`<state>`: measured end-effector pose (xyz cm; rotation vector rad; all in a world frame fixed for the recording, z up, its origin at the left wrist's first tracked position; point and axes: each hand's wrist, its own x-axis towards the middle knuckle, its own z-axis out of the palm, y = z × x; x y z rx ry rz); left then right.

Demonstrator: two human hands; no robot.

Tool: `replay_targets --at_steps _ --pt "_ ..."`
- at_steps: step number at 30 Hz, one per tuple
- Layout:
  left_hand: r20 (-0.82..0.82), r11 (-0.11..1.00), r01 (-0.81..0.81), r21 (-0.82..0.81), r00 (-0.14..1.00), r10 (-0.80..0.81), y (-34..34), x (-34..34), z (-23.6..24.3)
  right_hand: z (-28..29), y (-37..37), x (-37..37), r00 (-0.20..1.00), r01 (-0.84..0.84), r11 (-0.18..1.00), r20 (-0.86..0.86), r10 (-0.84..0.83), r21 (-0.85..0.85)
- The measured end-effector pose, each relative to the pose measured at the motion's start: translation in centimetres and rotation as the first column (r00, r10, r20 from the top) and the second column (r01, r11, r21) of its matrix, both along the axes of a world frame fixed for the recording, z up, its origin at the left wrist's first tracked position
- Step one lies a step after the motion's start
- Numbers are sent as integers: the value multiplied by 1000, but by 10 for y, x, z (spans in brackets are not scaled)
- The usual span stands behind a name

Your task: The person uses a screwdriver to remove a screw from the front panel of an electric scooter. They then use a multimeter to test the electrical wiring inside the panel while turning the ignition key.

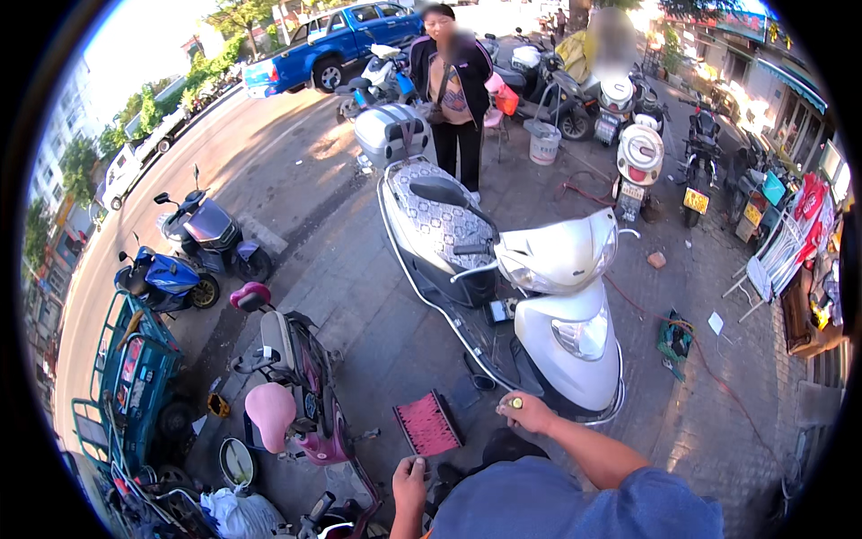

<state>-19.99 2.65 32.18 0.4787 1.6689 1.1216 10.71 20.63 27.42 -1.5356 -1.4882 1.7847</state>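
Observation:
My right hand (530, 415) is closed around a small tool with a round yellow handle end (516, 403); the rest of the tool is hidden in the fist. It hovers by the lower front of a silver-white scooter (566, 337). The scooter has a patterned seat cover (440, 211) and its front faces me. My left hand (410, 481) is low in the view with fingers curled; whether something small is in them I cannot make out. Just beyond it, a pink mat with dark edges (428, 422) lies on the pavement.
A pink electric bike (310, 395) stands at the left, near a round tub (237, 462) and a green cargo tricycle (135, 377). A person (456, 90) stands behind the scooter. To the right are a green basket (675, 340), a hose (718, 382) and a folding chair (768, 269).

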Motion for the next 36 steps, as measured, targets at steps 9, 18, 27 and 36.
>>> replay_targets --at_steps 9,18,27,36 --pt "5 983 182 -14 983 -182 98 12 -16 19 50 55 932 283 911 138 -335 299" --pt "-40 952 305 -36 951 -306 205 49 -3 -9 163 135 738 240 861 492 -461 448" --pt "4 938 343 51 939 -344 312 66 13 -24 220 119 487 222 902 760 -431 369" --pt "-572 795 592 132 701 -427 535 44 22 -21 232 113 501 267 894 740 -448 360"
